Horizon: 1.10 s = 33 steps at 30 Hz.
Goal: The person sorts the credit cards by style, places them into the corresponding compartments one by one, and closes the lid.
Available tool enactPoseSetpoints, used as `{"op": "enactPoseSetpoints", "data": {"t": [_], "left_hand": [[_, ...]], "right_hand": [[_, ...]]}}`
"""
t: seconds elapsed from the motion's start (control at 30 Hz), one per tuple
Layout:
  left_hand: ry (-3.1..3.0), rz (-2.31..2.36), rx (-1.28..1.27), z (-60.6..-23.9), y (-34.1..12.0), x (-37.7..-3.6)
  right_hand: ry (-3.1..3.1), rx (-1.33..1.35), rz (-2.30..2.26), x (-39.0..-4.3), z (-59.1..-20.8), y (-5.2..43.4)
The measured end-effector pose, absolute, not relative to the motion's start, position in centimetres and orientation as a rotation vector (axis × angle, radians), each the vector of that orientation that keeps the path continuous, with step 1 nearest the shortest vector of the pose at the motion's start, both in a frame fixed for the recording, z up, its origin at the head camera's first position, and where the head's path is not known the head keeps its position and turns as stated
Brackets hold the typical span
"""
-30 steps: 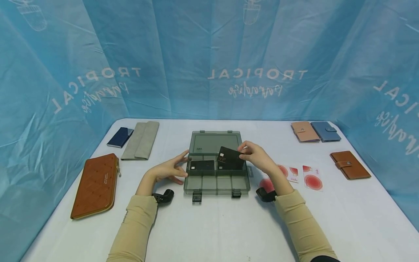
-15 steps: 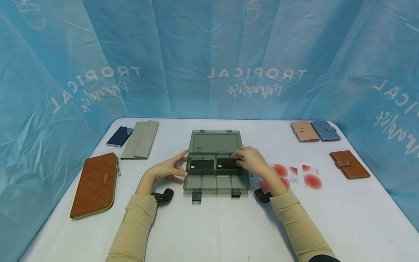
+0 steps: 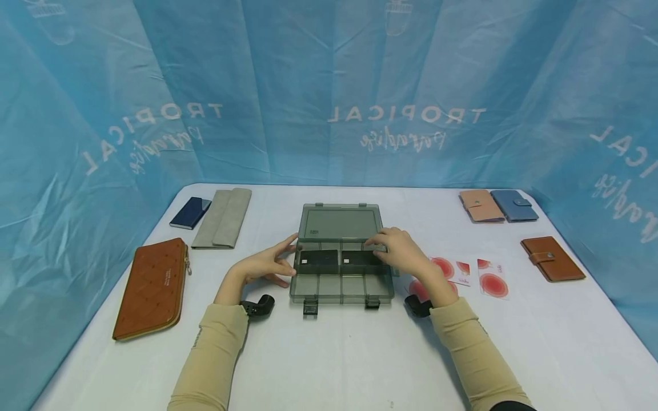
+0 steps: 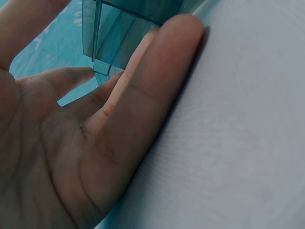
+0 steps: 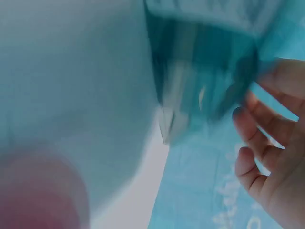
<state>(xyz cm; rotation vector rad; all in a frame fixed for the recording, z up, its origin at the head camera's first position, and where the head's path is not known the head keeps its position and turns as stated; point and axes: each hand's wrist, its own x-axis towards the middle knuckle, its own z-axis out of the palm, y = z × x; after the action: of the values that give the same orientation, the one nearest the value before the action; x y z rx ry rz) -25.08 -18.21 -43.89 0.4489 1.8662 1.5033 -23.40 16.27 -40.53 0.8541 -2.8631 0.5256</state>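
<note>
An open grey see-through organiser box lies mid-table with its lid flat behind it. One black card sits in the back left compartment and another black card lies flat in the back right one. My left hand rests with straight fingers against the box's left wall; the left wrist view shows its palm beside the box corner. My right hand hovers over the back right rim by the second card. In the blurred right wrist view its fingers are loosely curled and hold nothing.
A long brown wallet, a grey pouch and a navy case lie at the left. Red-and-white cards lie right of the box. Pink, blue and brown wallets sit far right. Blue curtains enclose the table.
My right hand lowered the black VIP card from above the box into the back right compartment, where it now lies flat. The left hand stayed put.
</note>
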Motion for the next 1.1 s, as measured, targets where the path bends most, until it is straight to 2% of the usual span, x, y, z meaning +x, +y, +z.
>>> {"op": "enactPoseSetpoints", "data": {"t": [0.3, 0.53, 0.8, 1.1], "left_hand": [[1.887, 1.497, 0.452, -43.8, -18.2, -25.4], [1.889, 1.498, 0.452, -43.6, -18.2, -25.2], [1.875, 1.503, 0.435, -43.6, -18.0, -25.0], [1.874, 1.508, 0.438, -43.8, -18.0, -25.0]], "right_hand": [[-2.916, 0.71, 0.792, -23.7, -39.7, 22.6], [-3.294, 0.503, 0.824, -22.9, -39.8, 26.4], [-3.459, 0.37, 0.561, -22.8, -40.5, 27.4], [-3.329, 0.465, 0.632, -23.7, -40.4, 27.3]]}}
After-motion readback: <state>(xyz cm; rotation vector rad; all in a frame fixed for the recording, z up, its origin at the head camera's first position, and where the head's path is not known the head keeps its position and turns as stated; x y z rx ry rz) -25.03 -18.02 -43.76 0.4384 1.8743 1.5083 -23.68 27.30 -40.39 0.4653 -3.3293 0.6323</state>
